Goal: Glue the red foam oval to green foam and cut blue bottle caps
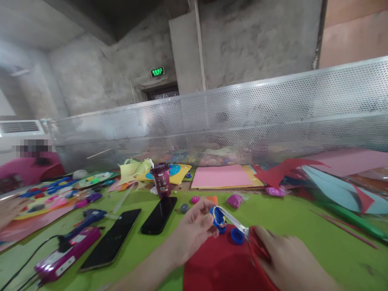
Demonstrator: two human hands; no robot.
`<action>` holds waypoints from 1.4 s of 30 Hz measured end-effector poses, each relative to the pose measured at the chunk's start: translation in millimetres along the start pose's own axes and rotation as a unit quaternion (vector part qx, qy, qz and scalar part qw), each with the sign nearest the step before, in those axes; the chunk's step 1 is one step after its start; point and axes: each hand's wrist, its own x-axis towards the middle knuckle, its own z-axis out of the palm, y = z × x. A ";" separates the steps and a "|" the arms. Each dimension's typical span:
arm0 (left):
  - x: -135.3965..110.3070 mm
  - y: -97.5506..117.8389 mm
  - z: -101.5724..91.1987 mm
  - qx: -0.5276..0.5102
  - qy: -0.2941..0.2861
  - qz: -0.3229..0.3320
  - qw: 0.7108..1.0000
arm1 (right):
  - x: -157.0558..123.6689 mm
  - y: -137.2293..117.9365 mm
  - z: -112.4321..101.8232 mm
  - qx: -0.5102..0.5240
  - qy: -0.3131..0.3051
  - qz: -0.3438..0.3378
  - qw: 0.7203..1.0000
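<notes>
Two bare hands nearly meet over the near edge of the table, with the working relation running between a blue cap (pixel 217 217) and the scissors (pixel 239 225). The left hand (pixel 197 221) pinches the cap between thumb and fingers, so this hand is clearly the nearer; from its wrist the cap lies forward and to the right, at the fingertips. The right hand (pixel 281 252) is wrapped round the red handles of the scissors, and from there the cap lies forward and to the left, beyond the pivot. The scissors' long axis slants from the right hand up and leftward, the tips ending at the cap's upper rim; whether they touch that rim, reach inside it or pass behind it, I cannot tell, nor how far apart the blades stand. The cap is round and hollow, with no evident long axis, its mouth turned roughly toward the right hand and edged with a pale, ragged line. Just below the blades, a second blue cap (pixel 237 237) rests on a red sheet (pixel 216 262). For control, the angle between tips and rim looks like what matters most, the left fingers being so close to the metal.
</notes>
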 end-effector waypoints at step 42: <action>1.0 0.4 -1.2 0.002 0.027 -0.007 1.000 | 4.2 -6.6 -11.0 0.010 -0.148 0.074 0.986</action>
